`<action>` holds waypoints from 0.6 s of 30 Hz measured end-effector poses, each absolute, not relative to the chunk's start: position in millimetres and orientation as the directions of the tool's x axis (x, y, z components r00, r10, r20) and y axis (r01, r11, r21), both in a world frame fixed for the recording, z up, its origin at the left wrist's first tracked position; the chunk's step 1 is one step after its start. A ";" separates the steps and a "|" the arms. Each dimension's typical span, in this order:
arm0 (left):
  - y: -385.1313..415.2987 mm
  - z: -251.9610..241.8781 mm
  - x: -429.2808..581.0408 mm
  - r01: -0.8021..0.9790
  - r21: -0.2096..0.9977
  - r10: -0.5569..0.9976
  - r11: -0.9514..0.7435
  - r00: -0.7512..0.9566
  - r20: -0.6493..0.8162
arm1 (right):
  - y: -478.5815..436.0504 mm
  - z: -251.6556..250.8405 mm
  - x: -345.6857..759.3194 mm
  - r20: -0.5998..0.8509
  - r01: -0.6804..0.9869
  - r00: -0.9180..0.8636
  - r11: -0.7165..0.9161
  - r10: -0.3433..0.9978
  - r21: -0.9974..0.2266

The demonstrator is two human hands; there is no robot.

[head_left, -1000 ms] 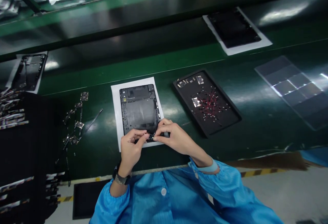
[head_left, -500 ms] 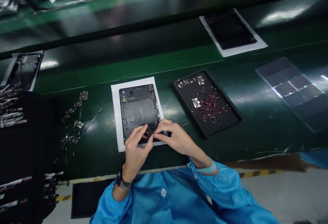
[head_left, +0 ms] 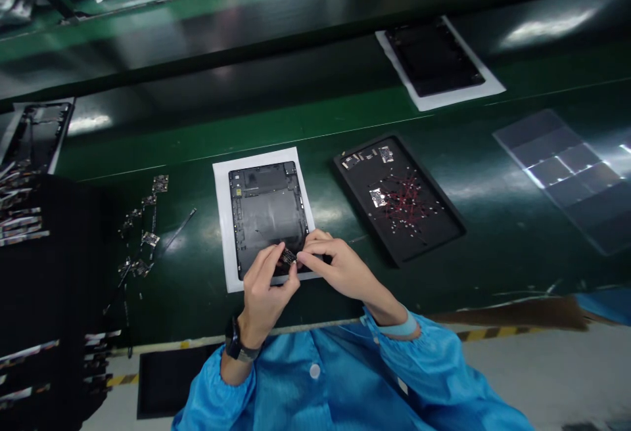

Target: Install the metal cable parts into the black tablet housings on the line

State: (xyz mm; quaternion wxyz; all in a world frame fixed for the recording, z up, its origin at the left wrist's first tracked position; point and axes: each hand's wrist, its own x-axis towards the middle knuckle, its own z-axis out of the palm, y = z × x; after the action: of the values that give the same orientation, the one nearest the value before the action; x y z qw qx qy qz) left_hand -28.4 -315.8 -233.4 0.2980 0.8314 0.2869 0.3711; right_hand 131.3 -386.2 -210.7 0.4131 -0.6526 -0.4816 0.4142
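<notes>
Between the fingertips of my left hand [head_left: 266, 290] is a small dark circuit board [head_left: 288, 257], held at a tilt by its edges. My right hand [head_left: 335, 261] pinches at the board's right end; a tiny pale spot shows there, but what its fingertips hold is too small to make out. Both hands are over the lower part of a black tablet housing [head_left: 269, 211], open side up. A white sheet [head_left: 223, 221] lies beneath the housing. The board's lower edge is partly hidden by my fingers.
Right of the housing, a black tray [head_left: 428, 247] holds thin red wires [head_left: 407, 201] and several small boards. Loose boards [head_left: 150, 239] and strips lie at left, beside a black stack [head_left: 49, 286]. Farther back is another housing [head_left: 434, 56]; a clear plastic sheet [head_left: 566, 181] lies far right.
The small board has turned slightly and shows more of its face between my fingers. Both hands have shifted a little to the right. The housings at the back have slid left.
</notes>
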 end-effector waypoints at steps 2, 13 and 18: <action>-316.8 -233.4 -27.4 0.256 0.713 0.704 -0.653 0.552 0.447 | -386.3 -211.6 129.9 -0.140 0.295 0.217 -0.202 0.966 -0.934; -320.8 -234.1 -26.8 0.284 0.708 0.724 -0.647 0.521 0.453 | -387.6 -216.2 123.6 -0.124 0.318 0.251 -0.203 0.960 -0.926; -320.6 -234.4 -24.7 0.278 0.733 0.741 -0.622 0.511 0.435 | -387.5 -215.4 123.6 -0.125 0.326 0.261 -0.209 0.957 -0.922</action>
State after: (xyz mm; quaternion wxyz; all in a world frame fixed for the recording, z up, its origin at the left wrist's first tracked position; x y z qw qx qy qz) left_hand -24.7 -320.6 -234.4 0.3024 0.8148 0.3127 0.3833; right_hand 123.6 -387.5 -215.4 0.4138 -0.6776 -0.4735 0.3813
